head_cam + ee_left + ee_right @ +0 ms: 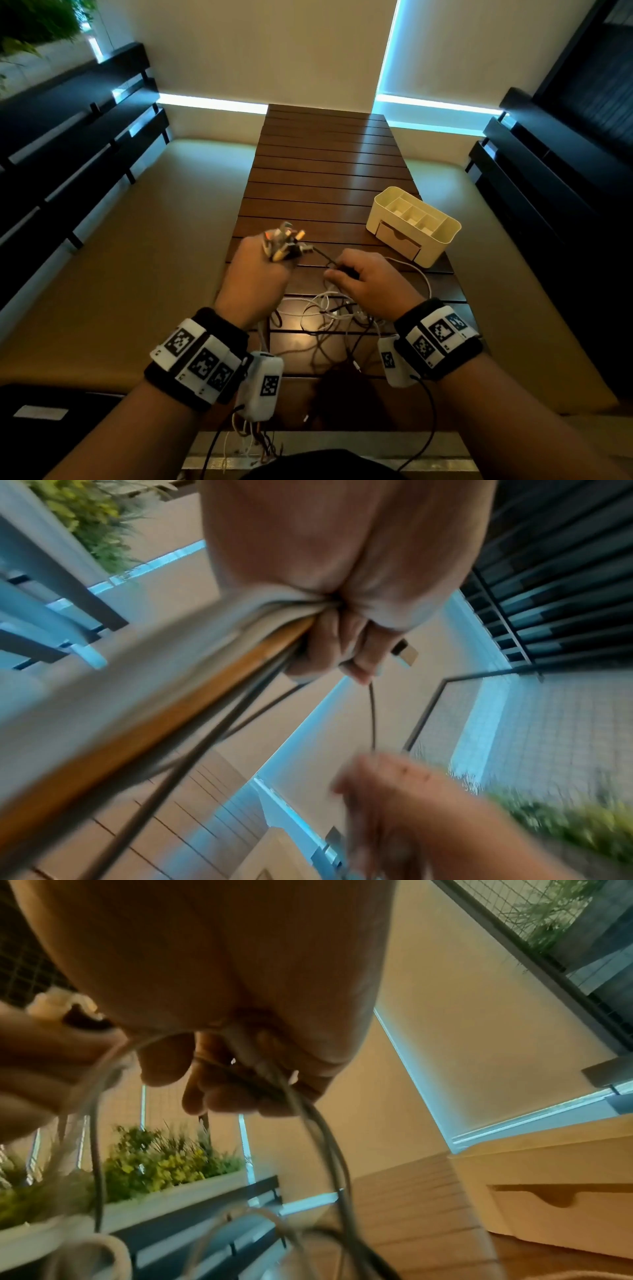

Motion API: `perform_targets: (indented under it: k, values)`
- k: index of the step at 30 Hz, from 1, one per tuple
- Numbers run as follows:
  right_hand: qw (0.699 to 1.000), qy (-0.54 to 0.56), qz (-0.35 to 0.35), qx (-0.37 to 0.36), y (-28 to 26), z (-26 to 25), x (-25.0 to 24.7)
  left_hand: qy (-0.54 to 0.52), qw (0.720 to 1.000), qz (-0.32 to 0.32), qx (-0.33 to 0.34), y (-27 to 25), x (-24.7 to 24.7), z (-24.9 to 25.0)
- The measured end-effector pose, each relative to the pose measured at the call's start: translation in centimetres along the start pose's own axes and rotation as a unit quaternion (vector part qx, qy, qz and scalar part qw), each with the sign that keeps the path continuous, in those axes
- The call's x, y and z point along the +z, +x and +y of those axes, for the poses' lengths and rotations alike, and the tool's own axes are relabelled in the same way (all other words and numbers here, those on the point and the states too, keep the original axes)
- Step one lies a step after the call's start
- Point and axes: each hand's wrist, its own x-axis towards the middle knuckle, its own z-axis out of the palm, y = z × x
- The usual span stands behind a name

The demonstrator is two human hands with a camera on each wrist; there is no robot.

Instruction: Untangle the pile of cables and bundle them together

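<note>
My left hand (263,270) is raised over the slatted wooden table (325,164) and grips a bunch of cable ends (284,245), whose plugs stick out above the fist. The left wrist view shows white, orange and dark cables (219,685) running out of that fist (342,642). A thin dark cable (322,255) stretches from the bunch to my right hand (363,281), which pinches it. In the right wrist view the fingers (219,1093) curl around grey cables (318,1123). A loose tangle of white and dark cables (329,315) lies on the table below both hands.
A cream desk organiser (412,224) with compartments and a small drawer stands on the table at the right, close to my right hand. Dark benches (78,154) flank both sides. Planter boxes with greenery (164,1164) sit off to the left.
</note>
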Motion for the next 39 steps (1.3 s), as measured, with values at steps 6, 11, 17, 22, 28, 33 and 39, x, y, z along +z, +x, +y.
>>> perform_targets:
  k: [6,11,17,22,28,33,39]
  values:
    - [0.977,-0.131,-0.027,0.164,-0.3,5.8,1.2,-0.115,0.988,0.098,-0.014,0.7,-2.4,-0.7]
    - [0.985,-0.062,0.013,0.159,0.1,4.5,0.3,-0.074,0.995,0.055,-0.026,0.5,-2.0,-0.4]
    - [0.989,0.147,-0.01,0.027,0.6,-1.7,0.0,-0.035,0.999,-0.014,0.004,0.5,-0.9,0.4]
    - [0.968,0.237,-0.003,0.086,0.4,0.3,1.0,-0.155,0.984,0.046,-0.074,1.0,-2.1,-0.7]
    - [0.953,0.257,0.083,0.14,0.1,2.1,0.2,-0.084,0.987,0.029,-0.132,1.1,-3.4,-3.1]
    - [0.976,0.121,0.167,0.073,1.9,0.7,-1.7,-0.009,0.996,0.062,-0.066,1.1,-2.9,-2.5]
    - [0.994,0.037,0.08,-0.07,2.1,-3.0,-2.0,0.041,0.998,-0.022,0.043,1.5,-0.9,0.6]
